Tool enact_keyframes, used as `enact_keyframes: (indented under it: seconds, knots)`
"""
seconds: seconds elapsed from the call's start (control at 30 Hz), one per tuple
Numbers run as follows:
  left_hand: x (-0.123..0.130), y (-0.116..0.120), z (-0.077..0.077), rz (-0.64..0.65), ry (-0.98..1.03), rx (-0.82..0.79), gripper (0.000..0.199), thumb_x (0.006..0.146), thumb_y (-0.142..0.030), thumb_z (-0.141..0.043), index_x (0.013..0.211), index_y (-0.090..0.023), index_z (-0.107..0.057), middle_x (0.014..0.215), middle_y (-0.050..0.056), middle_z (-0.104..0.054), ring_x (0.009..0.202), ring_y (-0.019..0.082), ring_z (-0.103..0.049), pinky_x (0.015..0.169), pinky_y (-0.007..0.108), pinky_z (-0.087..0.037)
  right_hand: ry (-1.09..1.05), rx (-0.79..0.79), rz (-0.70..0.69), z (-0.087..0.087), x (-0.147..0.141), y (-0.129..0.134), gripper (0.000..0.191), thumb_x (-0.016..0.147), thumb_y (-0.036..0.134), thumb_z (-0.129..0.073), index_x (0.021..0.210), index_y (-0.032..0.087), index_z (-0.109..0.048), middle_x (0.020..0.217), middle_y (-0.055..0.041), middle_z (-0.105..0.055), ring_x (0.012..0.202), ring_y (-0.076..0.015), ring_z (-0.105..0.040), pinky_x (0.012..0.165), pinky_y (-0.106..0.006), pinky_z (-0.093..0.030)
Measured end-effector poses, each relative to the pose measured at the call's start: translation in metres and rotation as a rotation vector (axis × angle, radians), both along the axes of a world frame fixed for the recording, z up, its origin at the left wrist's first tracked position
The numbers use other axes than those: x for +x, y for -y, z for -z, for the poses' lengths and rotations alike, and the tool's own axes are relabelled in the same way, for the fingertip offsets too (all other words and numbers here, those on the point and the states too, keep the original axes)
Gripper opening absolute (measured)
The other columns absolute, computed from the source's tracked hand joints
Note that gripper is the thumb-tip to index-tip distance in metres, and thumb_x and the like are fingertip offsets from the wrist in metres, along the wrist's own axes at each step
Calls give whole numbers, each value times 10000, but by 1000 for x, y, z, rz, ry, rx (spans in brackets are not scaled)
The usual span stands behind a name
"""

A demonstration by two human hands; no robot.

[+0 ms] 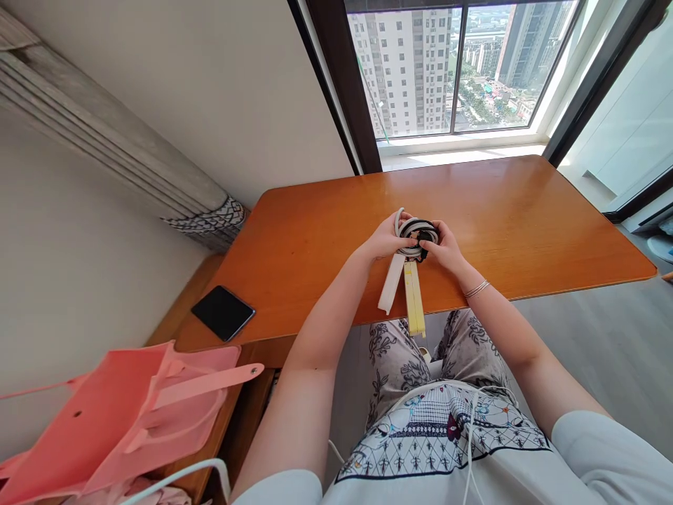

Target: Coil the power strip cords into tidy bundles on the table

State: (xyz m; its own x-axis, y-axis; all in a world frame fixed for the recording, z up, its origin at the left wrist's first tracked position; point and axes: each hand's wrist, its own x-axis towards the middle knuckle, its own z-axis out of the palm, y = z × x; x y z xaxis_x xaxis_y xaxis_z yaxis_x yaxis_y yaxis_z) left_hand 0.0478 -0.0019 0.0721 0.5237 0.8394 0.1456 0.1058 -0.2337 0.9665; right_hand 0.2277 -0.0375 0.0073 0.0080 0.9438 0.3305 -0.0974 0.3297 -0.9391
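A coiled bundle of white and black cable (407, 247) is held up over the front part of the wooden table. My left hand (388, 237) grips its left side, with the thumb across the front of the coil. On the right side, my right hand (446, 245) has its fingers and thumb closed on the same bundle, near a black part. Below the coil, a white bar (392, 284) slants down to the left. Beside it a yellow bar (414, 300) points down past the table's front edge.
On the wooden table (315, 245), a black phone (223, 313) lies near the left front corner. A pink bag (120, 414) stands at the lower left, close to a white cable (181, 471). Behind the table is a window (415, 77), with a curtain (131, 147) at the left.
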Motion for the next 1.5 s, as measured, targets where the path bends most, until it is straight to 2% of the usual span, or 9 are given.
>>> enact_keyframes:
  seconds: [0.17, 0.33, 0.57, 0.73, 0.93, 1.1, 1.23, 1.37, 1.5]
  knots:
    - [-1, 2, -3, 31, 19, -58, 572, 570, -364, -904, 982, -193, -546, 958, 23, -668, 916, 197, -666, 837, 326, -530, -33, -46, -35, -4, 1, 1, 453, 635, 397, -803, 965, 252, -529, 931, 0, -669, 911, -216, -626, 872, -390, -541]
    - [-1, 4, -1, 29, 17, -60, 620, 565, -421, -922, 989, -202, -526, 948, 22, -672, 900, 195, -668, 812, 322, -529, -61, -59, -37, -5, 1, 2, 446, 621, 378, -810, 950, 248, -540, 913, 6, -675, 888, -209, -630, 862, -387, -552]
    - [0, 4, -4, 24, -66, -5, 661, 563, -448, -932, 1017, -212, -514, 930, 14, -667, 874, 191, -662, 799, 325, -530, -95, -72, -48, -5, -4, 6, 532, 668, 546, -854, 995, 257, -551, 967, -14, -697, 946, -217, -651, 893, -386, -565]
    - [-6, 2, -11, 102, -114, 33, 594, 596, -382, -902, 1046, -206, -555, 1004, 42, -685, 975, 219, -673, 854, 338, -531, -118, -66, -41, -5, -3, 6, 507, 674, 529, -853, 974, 258, -548, 954, -7, -696, 935, -210, -665, 913, -393, -567]
    - [-3, 1, -13, 53, -174, -5, 488, 612, -279, -795, 1020, -209, -537, 865, -21, -635, 825, 173, -644, 762, 306, -520, -2, -57, 47, -6, -10, 4, 379, 678, 418, -775, 933, 248, -552, 858, 9, -667, 818, -194, -620, 784, -360, -543]
    - [3, 4, -11, 34, -166, 9, 558, 587, -383, -871, 963, -211, -496, 851, -22, -607, 814, 164, -623, 750, 299, -504, 111, -44, 198, -11, -14, 7, 269, 659, 325, -678, 860, 245, -518, 799, 28, -620, 769, -178, -571, 746, -343, -494]
    - [1, 6, -7, 24, -156, 37, 606, 576, -433, -919, 935, -215, -483, 841, -22, -587, 780, 145, -591, 717, 285, -477, 175, -24, 210, -16, -13, 11, 229, 670, 286, -650, 841, 252, -502, 736, 48, -564, 712, -163, -516, 692, -326, -466]
    - [-2, 6, -4, -21, -190, 65, 568, 580, -391, -915, 919, -213, -497, 823, -23, -567, 758, 149, -562, 726, 307, -462, 233, 15, 210, -17, -13, 11, 237, 683, 277, -664, 866, 256, -516, 780, 31, -566, 751, -184, -519, 747, -361, -489]
    - [-2, 7, -7, -62, -268, 174, 440, 605, -298, -868, 877, -211, -534, 823, -7, -589, 759, 167, -560, 734, 325, -469, 264, 50, 221, -14, -13, 7, 259, 683, 281, -691, 883, 264, -528, 851, -3, -587, 836, -219, -544, 832, -412, -502]
